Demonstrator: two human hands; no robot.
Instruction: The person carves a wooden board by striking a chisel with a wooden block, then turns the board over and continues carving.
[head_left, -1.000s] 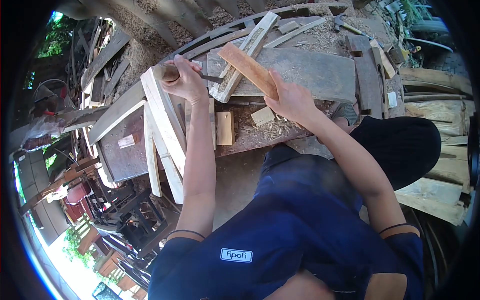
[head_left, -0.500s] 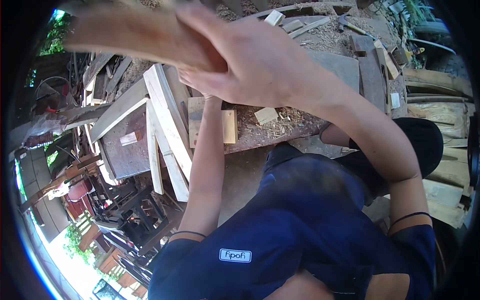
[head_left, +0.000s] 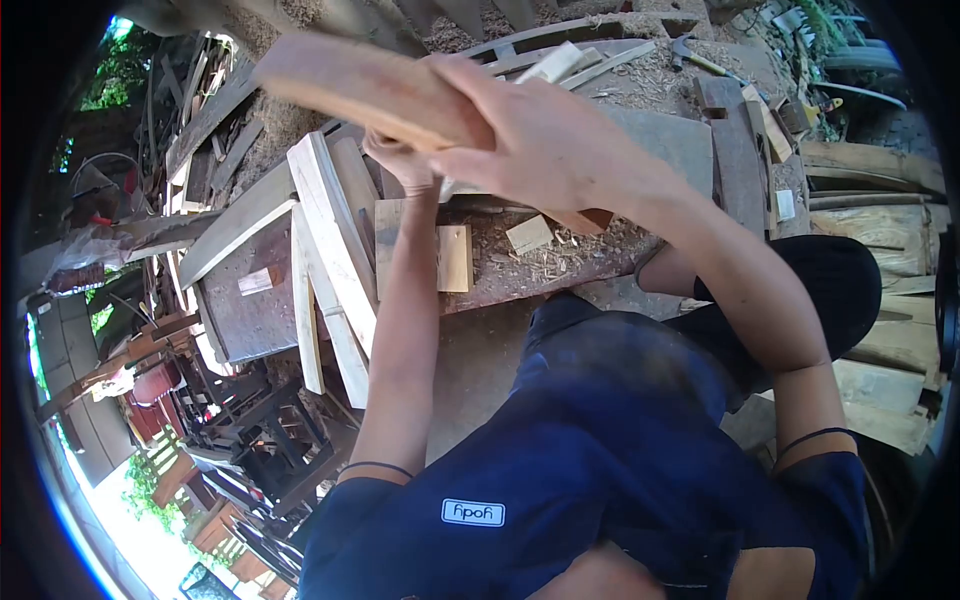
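My right hand (head_left: 540, 130) is closed around the near end of a thick, pale brown wooden block (head_left: 365, 88), raised over the workbench and pointing up and to the left. Just below the block is my left hand (head_left: 400, 165), its fingers curled and partly covered by the block; what they hold is hidden. A reddish-brown piece of wood (head_left: 590, 220) shows under my right wrist, above the bench. Small wood offcuts (head_left: 530, 234) and shavings lie close to it, and a pale flat block (head_left: 455, 258) sits beside my left forearm.
Long pale boards (head_left: 335, 240) lean across the left part of the workbench (head_left: 240, 320). A hammer (head_left: 700, 60) rests among shavings at the far right. Planks (head_left: 880, 240) are stacked along the right side. Dark machinery (head_left: 275, 440) stands at lower left.
The wooden block in my right hand has come down and to the right. More of my left hand now shows, and the reddish-brown piece has come into view below my right wrist.
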